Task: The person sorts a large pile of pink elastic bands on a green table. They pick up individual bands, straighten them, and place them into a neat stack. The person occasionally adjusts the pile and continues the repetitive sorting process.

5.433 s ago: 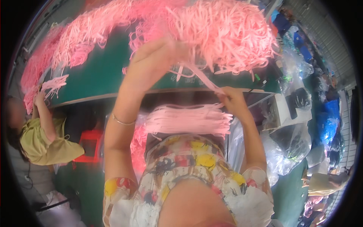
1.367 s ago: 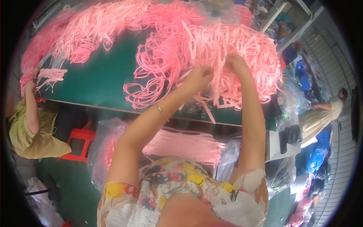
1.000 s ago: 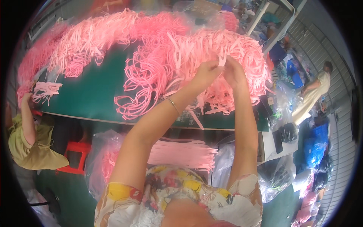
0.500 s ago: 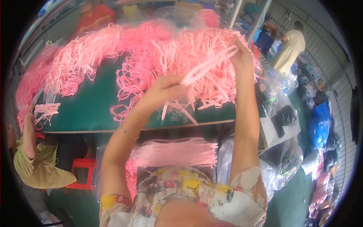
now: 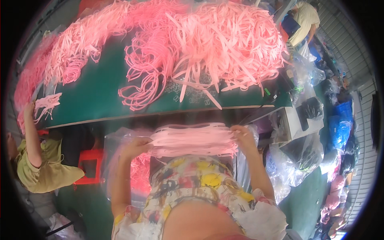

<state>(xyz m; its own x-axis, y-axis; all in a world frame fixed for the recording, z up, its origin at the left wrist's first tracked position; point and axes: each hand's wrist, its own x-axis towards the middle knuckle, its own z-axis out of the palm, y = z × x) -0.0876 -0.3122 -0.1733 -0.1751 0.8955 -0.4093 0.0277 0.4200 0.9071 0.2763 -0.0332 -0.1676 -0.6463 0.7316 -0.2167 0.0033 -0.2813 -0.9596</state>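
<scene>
Across my lap lies a flat stack of pale pink straps (image 5: 192, 142), long and narrow, laid side to side. My left hand (image 5: 137, 148) is at the stack's left end, fingers closed on a strap end. At the right end my right hand (image 5: 243, 139) pinches the other end of the strap, so it stretches between both hands over the stack. Which strap is held is hard to separate from those beneath. On the green table (image 5: 96, 86) ahead, a large tangled heap of pale pink straps (image 5: 236, 44) spreads out, with deeper pink loops of cord (image 5: 150, 60) beside it.
Small clear plastic pieces (image 5: 192, 90) lie near the table's front edge. At the left a co-worker's hand (image 5: 30, 109) is by a small strap bundle (image 5: 47, 101). A red stool (image 5: 89, 166) stands left; clear plastic bags (image 5: 296, 160) and a white box (image 5: 290, 124) are right.
Both my hands have come down from the heap on the table to the stack on my lap, bringing a strap with them. The view has tilted downward.
</scene>
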